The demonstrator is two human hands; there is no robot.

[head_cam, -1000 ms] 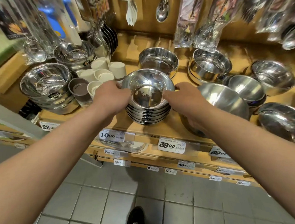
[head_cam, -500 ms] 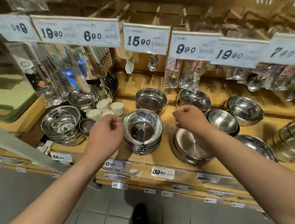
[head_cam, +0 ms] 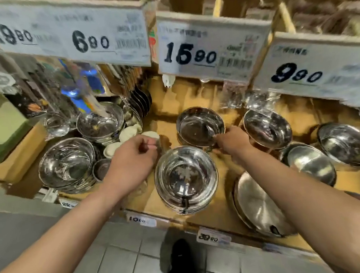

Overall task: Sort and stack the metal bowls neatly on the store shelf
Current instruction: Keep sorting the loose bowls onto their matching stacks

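A stack of shiny metal bowls (head_cam: 186,177) stands at the front middle of the wooden shelf (head_cam: 222,219). Behind it sits another metal bowl (head_cam: 197,129). My right hand (head_cam: 232,141) reaches to that back bowl and grips its right rim; blur hides the fingertips. My left hand (head_cam: 132,159) hovers left of the front stack with loosely curled fingers, holding nothing. More bowls lie to the right: one at the back (head_cam: 267,128), one lower (head_cam: 311,163) and one far right (head_cam: 344,143).
A large bowl stack (head_cam: 67,164) and a second bowl (head_cam: 100,123) fill the left side, with white cups (head_cam: 129,132) between. A wide steel pan (head_cam: 258,205) lies tilted at the front right. Price cards (head_cam: 212,48) and packaged utensils hang close overhead.
The view has moved closer and up. My right hand went forward from above the shelf to the back bowl's rim. My left hand stays left of the front stack.
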